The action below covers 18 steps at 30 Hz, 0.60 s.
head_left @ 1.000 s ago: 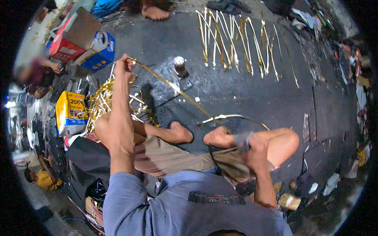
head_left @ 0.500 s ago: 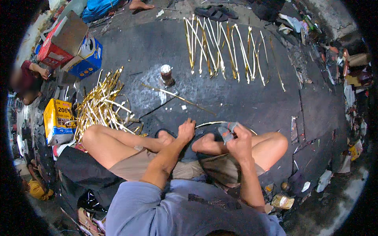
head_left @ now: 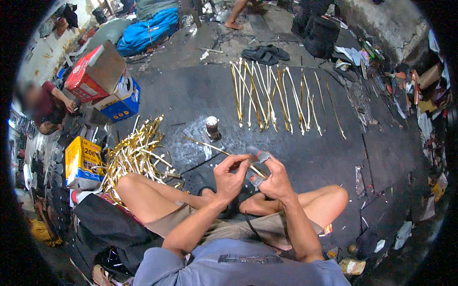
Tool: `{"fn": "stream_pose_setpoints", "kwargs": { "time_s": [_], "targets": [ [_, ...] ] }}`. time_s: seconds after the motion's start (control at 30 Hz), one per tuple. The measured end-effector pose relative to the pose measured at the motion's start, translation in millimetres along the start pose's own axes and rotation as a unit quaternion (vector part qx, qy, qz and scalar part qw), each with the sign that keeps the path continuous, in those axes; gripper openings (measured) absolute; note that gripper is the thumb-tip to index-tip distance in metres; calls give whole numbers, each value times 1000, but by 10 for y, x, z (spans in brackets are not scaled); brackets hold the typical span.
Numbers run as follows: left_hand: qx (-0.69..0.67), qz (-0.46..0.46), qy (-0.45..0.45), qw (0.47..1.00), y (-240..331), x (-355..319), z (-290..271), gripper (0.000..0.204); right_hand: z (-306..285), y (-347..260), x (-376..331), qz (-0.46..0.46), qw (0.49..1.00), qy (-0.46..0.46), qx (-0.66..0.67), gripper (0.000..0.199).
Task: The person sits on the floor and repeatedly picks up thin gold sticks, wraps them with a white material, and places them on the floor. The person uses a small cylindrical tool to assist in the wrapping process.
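Note:
My hands meet just in front of my crossed legs. The left hand (head_left: 230, 177) is closed in a pinch, its fingertips close to the right hand's. My right hand (head_left: 275, 180) is closed round a grey rag (head_left: 261, 155) with orange marks, which wraps about its thumb and fingers. A short piece of a gold-and-white strip (head_left: 258, 171) shows between the two hands; its ends are hidden by the fingers. Beyond them a thin gold strip (head_left: 205, 143) lies on the floor and passes behind my left hand. A dark can with a white top (head_left: 212, 127) stands past it, on whitish stains.
A tangled heap of gold strips (head_left: 136, 155) lies at my left, beside a yellow tin (head_left: 82, 162). Red (head_left: 93, 76) and blue (head_left: 121, 99) boxes stand behind. Several strips (head_left: 257, 95) lie in a row ahead, near black sandals (head_left: 265, 55). Another person (head_left: 47, 102) sits far left.
The view has tilted up. My hands have come together in front of me; the left has left the floor area by my foot, and the curved strip beside the right hand no longer trails out.

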<state>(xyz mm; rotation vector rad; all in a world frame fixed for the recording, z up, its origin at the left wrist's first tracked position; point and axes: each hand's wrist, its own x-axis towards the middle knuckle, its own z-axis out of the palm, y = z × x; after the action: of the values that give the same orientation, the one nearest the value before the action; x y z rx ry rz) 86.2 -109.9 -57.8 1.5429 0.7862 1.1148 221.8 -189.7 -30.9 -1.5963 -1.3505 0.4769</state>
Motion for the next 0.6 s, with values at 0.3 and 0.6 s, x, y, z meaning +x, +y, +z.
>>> {"fn": "stream_pose_setpoints", "kwargs": {
  "time_s": [0.3,0.6],
  "targets": [
    [-190,-240,67,949,201,-50,-86,18,136,-217,-15,-69,995,19,-68,26],
    [-306,-296,42,904,162,-123,-39,16,0,-214,-88,-60,995,66,-48,23]
  ]
}}
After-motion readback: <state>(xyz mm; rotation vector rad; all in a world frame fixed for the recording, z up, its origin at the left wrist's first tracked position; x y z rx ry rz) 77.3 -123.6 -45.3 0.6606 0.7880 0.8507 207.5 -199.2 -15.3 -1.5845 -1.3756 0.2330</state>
